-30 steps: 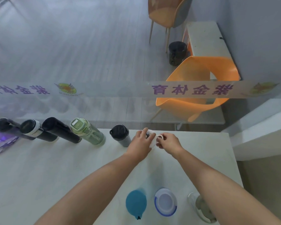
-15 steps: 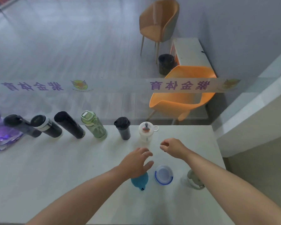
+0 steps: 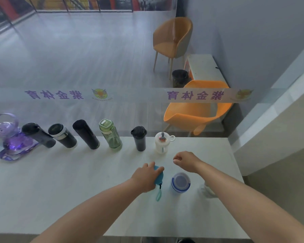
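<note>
Teal bottle (image 3: 159, 176) stands near-centre on table (image 3: 60, 190); left grip (image 3: 147, 178) curls over its top; right grip (image 3: 186, 161) hangs loosely curled, empty; probably light, rigid, smooth; grasp the body, not the strap.

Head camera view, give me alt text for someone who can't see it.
A person's left hand grips a teal bottle on a white table, the right hand hovering loosely curled beside it. A row of bottles lines the far edge.

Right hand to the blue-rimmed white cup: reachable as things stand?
Likely yes. The right hand is empty, just beyond the blue-rimmed cup, nothing between them. The left hand holds the teal bottle beside it, out of the way.
</note>
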{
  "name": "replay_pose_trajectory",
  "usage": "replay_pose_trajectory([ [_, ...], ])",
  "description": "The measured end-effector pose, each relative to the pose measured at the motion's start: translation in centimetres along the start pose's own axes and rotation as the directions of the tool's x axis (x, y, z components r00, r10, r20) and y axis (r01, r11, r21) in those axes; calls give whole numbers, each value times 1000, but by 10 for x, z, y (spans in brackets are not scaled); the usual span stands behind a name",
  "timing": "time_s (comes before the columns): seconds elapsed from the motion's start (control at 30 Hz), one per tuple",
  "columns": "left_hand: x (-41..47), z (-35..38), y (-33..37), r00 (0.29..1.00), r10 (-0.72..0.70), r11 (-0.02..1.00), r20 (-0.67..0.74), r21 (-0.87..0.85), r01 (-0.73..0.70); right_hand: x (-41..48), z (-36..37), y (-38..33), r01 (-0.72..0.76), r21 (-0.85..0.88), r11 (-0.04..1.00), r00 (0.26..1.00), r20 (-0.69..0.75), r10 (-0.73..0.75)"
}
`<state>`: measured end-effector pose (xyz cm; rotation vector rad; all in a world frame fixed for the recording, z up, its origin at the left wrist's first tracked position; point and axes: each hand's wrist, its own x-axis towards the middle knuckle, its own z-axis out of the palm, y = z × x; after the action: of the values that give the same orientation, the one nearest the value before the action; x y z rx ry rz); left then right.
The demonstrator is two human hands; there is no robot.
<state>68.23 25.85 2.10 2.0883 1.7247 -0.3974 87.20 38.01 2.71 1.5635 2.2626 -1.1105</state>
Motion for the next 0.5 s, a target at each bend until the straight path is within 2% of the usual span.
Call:
replay_pose_trajectory([
  [0.23,48,-56,1,991,-2,1000,-131,3,3,21,-37,3,1,53,999,1000,26,-2],
  [0.5,134,-89,54,975,79,997,-206,23,-76,43,-98,52,-105,385,917,992,112,67],
])
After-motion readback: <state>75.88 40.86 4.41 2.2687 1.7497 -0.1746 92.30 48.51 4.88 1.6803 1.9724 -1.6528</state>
